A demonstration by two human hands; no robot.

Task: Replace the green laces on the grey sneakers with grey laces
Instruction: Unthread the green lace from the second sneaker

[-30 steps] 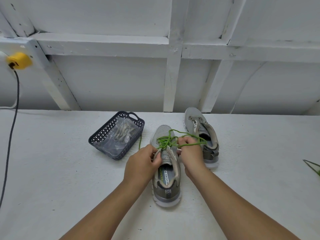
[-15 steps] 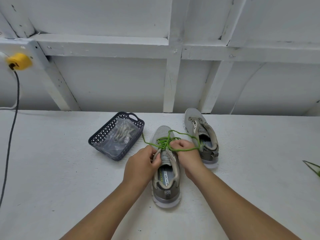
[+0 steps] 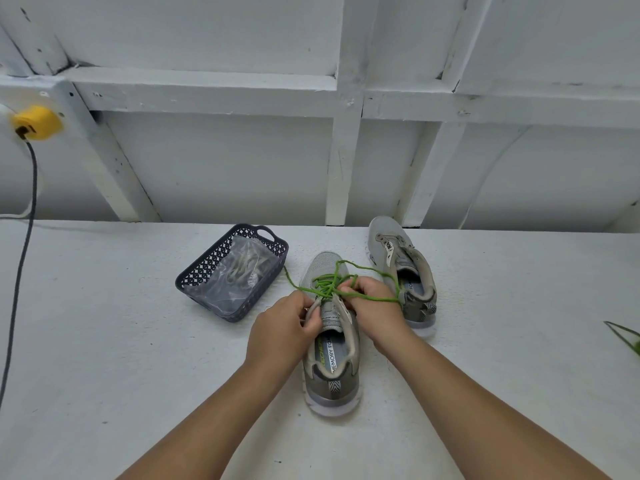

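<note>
While the dark perforated basket (image 3: 207, 271) is sitting on the white table (image 3: 104, 323) toward its far edge, left of the shoes, it is holding a clear plastic bag (image 3: 239, 282) with the coiled grey laces (image 3: 244, 266) inside. Just right of the basket, the near grey sneaker (image 3: 330, 362) is standing upright with its toe pointing at the far edge and its heel toward the person. The green lace (image 3: 327, 284) is lying partly loosened across its upper eyelets, with one strand trailing left toward the basket and a loop reaching right. The left hand (image 3: 282, 336) is gripping the sneaker's left collar edge with curled fingers, just below the lace. The right hand (image 3: 372, 306) is pinching the green lace at the right side of the tongue. The second grey sneaker (image 3: 401, 268) is standing farther back and to the right, with no lace in its eyelets.
</note>
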